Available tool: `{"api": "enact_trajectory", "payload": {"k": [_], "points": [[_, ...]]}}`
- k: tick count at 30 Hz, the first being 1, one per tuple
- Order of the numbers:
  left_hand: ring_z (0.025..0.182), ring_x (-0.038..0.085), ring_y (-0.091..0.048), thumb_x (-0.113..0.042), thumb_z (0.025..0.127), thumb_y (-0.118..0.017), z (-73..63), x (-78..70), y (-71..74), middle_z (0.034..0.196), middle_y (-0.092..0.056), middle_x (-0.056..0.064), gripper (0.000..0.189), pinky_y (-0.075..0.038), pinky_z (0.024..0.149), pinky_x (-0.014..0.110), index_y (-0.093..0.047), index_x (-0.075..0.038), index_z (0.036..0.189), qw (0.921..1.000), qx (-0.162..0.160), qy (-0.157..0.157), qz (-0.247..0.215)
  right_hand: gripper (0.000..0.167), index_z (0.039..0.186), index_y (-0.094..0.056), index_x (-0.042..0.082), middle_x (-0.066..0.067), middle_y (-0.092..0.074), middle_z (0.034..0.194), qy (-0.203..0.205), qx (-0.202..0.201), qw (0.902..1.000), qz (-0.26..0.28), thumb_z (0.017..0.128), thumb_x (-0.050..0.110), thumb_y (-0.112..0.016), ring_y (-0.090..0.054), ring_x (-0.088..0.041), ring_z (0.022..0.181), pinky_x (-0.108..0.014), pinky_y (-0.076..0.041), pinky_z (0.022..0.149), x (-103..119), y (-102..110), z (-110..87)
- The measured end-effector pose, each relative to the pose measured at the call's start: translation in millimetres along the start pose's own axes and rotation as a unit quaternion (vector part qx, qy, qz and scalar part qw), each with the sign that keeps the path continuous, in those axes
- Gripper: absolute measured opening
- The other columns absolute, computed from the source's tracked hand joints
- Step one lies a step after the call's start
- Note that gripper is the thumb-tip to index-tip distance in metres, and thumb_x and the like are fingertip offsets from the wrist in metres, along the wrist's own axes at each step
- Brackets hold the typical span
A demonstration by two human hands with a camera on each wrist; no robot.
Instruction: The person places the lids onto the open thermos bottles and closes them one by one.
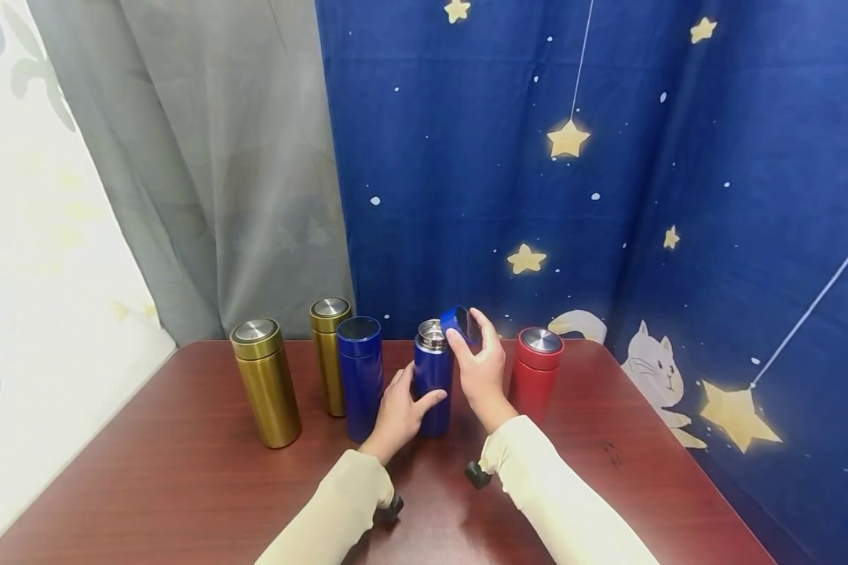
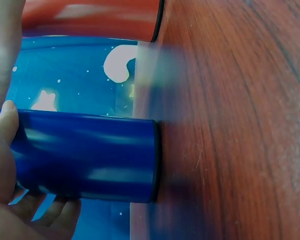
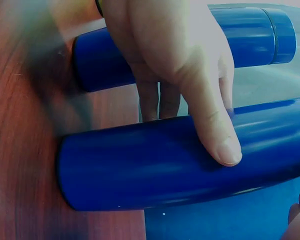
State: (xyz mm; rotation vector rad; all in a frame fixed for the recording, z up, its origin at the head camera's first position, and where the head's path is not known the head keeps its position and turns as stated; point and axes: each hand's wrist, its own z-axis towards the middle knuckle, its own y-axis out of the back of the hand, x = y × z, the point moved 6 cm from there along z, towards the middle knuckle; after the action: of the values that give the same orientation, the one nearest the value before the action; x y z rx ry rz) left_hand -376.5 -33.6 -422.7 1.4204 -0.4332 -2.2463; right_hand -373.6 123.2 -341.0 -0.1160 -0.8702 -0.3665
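Observation:
A blue thermos flask stands upright on the table with its steel mouth bare. My left hand grips its body, thumb across the front and fingers around the far side; the left wrist view shows this blue flask from close by. Above and just right of the mouth, my right hand pinches the blue lid, which is tilted and off the neck. In the right wrist view the left thumb lies along the flask, and only a bit of the right hand's fingers shows at the edge.
Left of the hands stand a second blue flask with its lid on and two gold flasks, one nearer and one farther back. A red flask is beside my right wrist. The brown table ends at a curtain.

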Motion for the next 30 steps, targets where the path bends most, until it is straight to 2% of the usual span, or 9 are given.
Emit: {"api": "enact_trajectory", "payload": {"k": [6, 12, 18, 21, 24, 28, 30], "points": [[0.112, 0.034, -0.059, -0.042, 0.085, -0.074, -1.2, -2.7, 2.3, 0.121, -0.059, 0.016, 0.075, -0.047, 0.096, 0.051, -0.046, -0.003, 0.143, 1.0000, 0.003, 0.000, 0.001, 0.051, 0.137, -0.055, 0.014, -0.008, -0.057, 0.135, 0.008, 0.018, 0.9996, 0.021, 0.090, 0.025, -0.071, -0.052, -0.023, 0.123, -0.042, -0.045, 0.101, 3, -2, 2.1], [0.113, 0.037, -0.058, -0.042, 0.085, -0.074, -2.5, -3.9, 2.4, 0.122, -0.059, 0.017, 0.076, -0.046, 0.096, 0.053, -0.045, -0.002, 0.143, 0.9999, 0.013, 0.005, -0.004, 0.051, 0.137, -0.053, 0.005, -0.015, -0.056, 0.134, 0.011, 0.038, 0.9977, 0.055, 0.090, 0.016, -0.070, -0.055, -0.030, 0.120, -0.044, -0.046, 0.100, 10, -4, 2.9], [0.111, 0.034, -0.060, -0.042, 0.084, -0.074, -4.2, -4.2, 3.0, 0.122, -0.059, 0.016, 0.077, -0.048, 0.095, 0.051, -0.045, -0.002, 0.143, 0.9998, 0.017, 0.002, -0.002, 0.045, 0.131, -0.056, -0.002, -0.020, -0.057, 0.130, 0.034, 0.052, 0.9973, 0.038, 0.089, 0.008, -0.070, -0.055, -0.034, 0.118, -0.044, -0.046, 0.099, 49, -1, -2.2], [0.111, 0.033, -0.060, -0.044, 0.085, -0.073, -6.1, -4.6, 2.8, 0.122, -0.059, 0.016, 0.077, -0.048, 0.094, 0.051, -0.045, -0.003, 0.143, 0.9997, 0.024, -0.001, -0.002, 0.044, 0.129, -0.058, -0.002, -0.020, -0.057, 0.130, 0.043, 0.063, 0.9967, 0.029, 0.088, 0.008, -0.070, -0.054, -0.034, 0.118, -0.046, -0.046, 0.099, 58, -2, -3.0], [0.111, 0.032, -0.060, -0.044, 0.085, -0.073, -7.6, -5.2, 2.4, 0.122, -0.059, 0.015, 0.077, -0.049, 0.094, 0.050, -0.044, -0.004, 0.144, 0.9995, 0.030, -0.002, -0.008, 0.044, 0.129, -0.058, -0.003, -0.022, -0.057, 0.128, 0.050, 0.091, 0.9941, 0.032, 0.087, 0.007, -0.070, -0.056, -0.037, 0.114, -0.051, -0.048, 0.095, 61, -4, -1.4], [0.111, 0.032, -0.060, -0.045, 0.085, -0.072, -8.2, -5.2, 2.8, 0.123, -0.058, 0.014, 0.077, -0.049, 0.093, 0.050, -0.043, -0.006, 0.145, 0.9992, 0.038, -0.001, -0.015, 0.044, 0.128, -0.057, -0.005, -0.024, -0.057, 0.125, 0.057, 0.146, 0.9868, 0.041, 0.087, 0.004, -0.070, -0.058, -0.038, 0.109, -0.051, -0.052, 0.089, 60, -9, 3.6], [0.112, 0.032, -0.060, -0.045, 0.085, -0.072, -8.4, -4.7, 3.5, 0.124, -0.058, 0.014, 0.078, -0.049, 0.094, 0.050, -0.042, -0.006, 0.145, 0.9990, 0.042, 0.002, -0.014, 0.044, 0.129, -0.058, -0.004, -0.023, -0.057, 0.126, 0.056, 0.171, 0.9825, 0.049, 0.088, 0.005, -0.070, -0.058, -0.038, 0.109, -0.050, -0.052, 0.087, 52, -12, 7.5]]}}
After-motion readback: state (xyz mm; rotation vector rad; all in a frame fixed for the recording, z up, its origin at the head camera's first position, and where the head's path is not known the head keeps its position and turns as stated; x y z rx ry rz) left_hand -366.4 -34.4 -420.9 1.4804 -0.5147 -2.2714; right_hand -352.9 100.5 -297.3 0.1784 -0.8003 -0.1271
